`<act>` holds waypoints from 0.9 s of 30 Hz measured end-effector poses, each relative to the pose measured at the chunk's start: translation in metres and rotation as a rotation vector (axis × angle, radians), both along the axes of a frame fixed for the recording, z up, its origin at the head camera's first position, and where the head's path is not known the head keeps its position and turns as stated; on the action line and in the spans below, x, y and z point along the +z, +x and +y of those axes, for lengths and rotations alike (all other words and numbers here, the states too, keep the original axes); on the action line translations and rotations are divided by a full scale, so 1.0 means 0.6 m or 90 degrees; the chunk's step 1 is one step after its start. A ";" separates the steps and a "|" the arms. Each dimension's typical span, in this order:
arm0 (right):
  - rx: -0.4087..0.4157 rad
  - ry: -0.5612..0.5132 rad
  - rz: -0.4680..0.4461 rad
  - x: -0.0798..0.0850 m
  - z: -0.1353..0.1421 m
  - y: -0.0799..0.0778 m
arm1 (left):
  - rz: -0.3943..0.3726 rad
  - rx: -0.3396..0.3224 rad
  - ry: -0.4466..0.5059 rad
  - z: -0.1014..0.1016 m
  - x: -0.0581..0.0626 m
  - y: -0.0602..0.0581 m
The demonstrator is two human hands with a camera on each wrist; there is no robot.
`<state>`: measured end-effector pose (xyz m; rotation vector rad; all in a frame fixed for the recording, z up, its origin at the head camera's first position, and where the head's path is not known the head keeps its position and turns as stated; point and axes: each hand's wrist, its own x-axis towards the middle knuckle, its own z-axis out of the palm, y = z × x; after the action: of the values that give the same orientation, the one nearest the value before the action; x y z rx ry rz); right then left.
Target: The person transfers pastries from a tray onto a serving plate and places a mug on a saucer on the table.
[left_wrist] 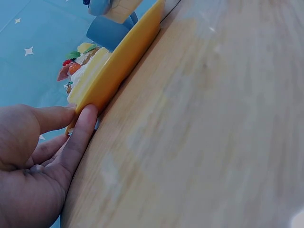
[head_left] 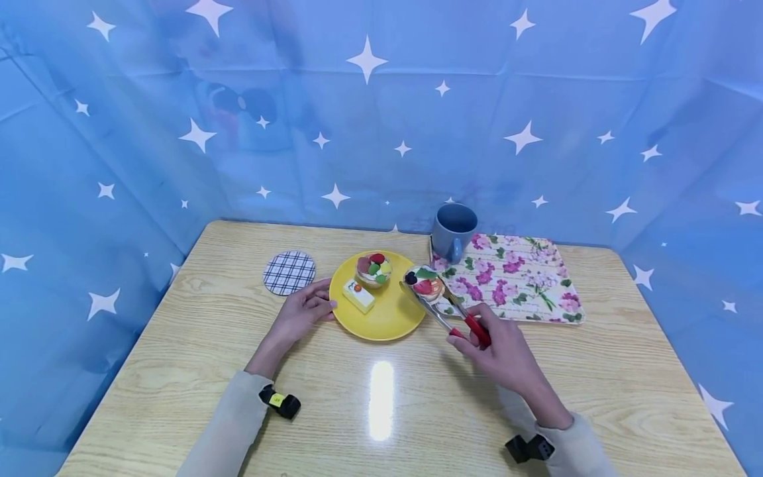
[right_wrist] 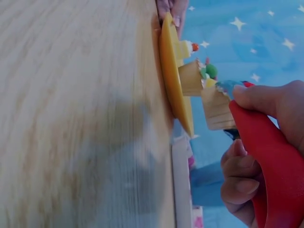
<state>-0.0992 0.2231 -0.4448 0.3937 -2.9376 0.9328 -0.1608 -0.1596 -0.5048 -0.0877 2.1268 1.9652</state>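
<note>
A pale wood table (head_left: 197,331) stands against a blue curtain (head_left: 298,165) printed with white stars; light glares off its near half. A checked coaster (head_left: 289,273) lies on the left, and a blue mug (head_left: 452,228) stands at the far left corner of a flowered tray (head_left: 518,285). Between them, a yellow plate (head_left: 387,321) holds a fruit cup (head_left: 373,270) and a slice of cake (head_left: 358,296). The left hand (head_left: 304,310) pinches the plate's left rim. The right hand (head_left: 503,348), reaching forward and inward, grips red-handled tongs (head_left: 479,331), whose ends clasp a fruit tart (head_left: 426,285) above the plate's right edge.
</note>
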 end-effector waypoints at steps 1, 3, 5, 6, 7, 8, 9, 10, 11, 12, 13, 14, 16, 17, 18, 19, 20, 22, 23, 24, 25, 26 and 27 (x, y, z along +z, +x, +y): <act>0.000 0.001 -0.004 -0.001 -0.001 -0.001 | 0.000 0.000 0.000 0.000 0.000 0.000; 0.002 0.002 -0.010 -0.004 -0.003 -0.002 | -0.001 -0.001 0.000 0.000 0.000 0.000; 0.006 0.003 -0.015 -0.006 -0.006 -0.004 | -0.001 0.000 -0.001 0.000 0.000 0.001; 0.008 0.004 -0.018 -0.007 -0.007 -0.004 | -0.002 0.000 -0.002 0.000 0.000 0.001; 0.012 0.001 -0.021 -0.007 -0.008 -0.005 | -0.002 0.000 -0.002 -0.001 0.001 0.001; 0.014 0.000 -0.024 -0.008 -0.010 -0.005 | -0.002 0.000 -0.003 0.000 0.001 0.001; 0.016 -0.001 -0.028 -0.008 -0.011 -0.006 | -0.003 0.001 -0.002 -0.001 0.001 0.001; 0.018 -0.003 -0.032 -0.008 -0.013 -0.006 | -0.003 0.001 -0.002 -0.001 0.001 0.001; 0.019 -0.004 -0.036 -0.008 -0.015 -0.006 | -0.003 0.000 -0.001 -0.001 0.001 0.001; 0.021 -0.005 -0.040 -0.008 -0.017 -0.006 | -0.003 0.000 -0.001 -0.001 0.002 0.002; 0.022 -0.006 -0.043 -0.008 -0.019 -0.006 | -0.002 -0.001 -0.001 -0.001 0.002 0.002; 0.023 -0.004 -0.045 -0.009 -0.020 -0.005 | -0.002 -0.001 0.000 -0.001 0.002 0.002; 0.027 -0.003 -0.046 -0.010 -0.023 -0.005 | -0.002 -0.001 0.001 -0.001 0.002 0.002; 0.029 -0.002 -0.046 -0.011 -0.025 -0.005 | -0.002 -0.001 0.001 -0.001 0.002 0.002; 0.032 -0.002 -0.046 -0.011 -0.027 -0.006 | -0.001 -0.002 0.001 -0.001 0.002 0.001; 0.034 -0.002 -0.045 -0.012 -0.028 -0.006 | -0.001 -0.002 0.001 -0.001 0.001 0.001; 0.035 -0.002 -0.046 -0.013 -0.030 -0.006 | -0.001 -0.001 0.002 -0.001 0.001 0.001; 0.038 -0.003 -0.047 -0.015 -0.032 -0.007 | -0.001 -0.002 0.002 -0.001 0.002 0.001; 0.039 -0.004 -0.049 -0.016 -0.033 -0.007 | -0.001 -0.003 0.002 -0.001 0.002 0.001; 0.040 -0.003 -0.051 -0.017 -0.035 -0.007 | -0.001 -0.004 0.003 -0.001 0.002 0.002; 0.041 -0.002 -0.053 -0.018 -0.036 -0.007 | -0.001 -0.004 0.003 -0.001 0.003 0.002; 0.042 -0.002 -0.056 -0.019 -0.037 -0.008 | -0.001 -0.004 0.004 -0.001 0.003 0.002; 0.041 -0.002 -0.058 -0.021 -0.039 -0.008 | -0.001 -0.004 0.004 -0.001 0.003 0.002</act>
<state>-0.1038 0.1999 -0.4571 0.4600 -3.0218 0.9878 -0.1595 -0.1600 -0.5029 -0.0804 2.1171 1.9675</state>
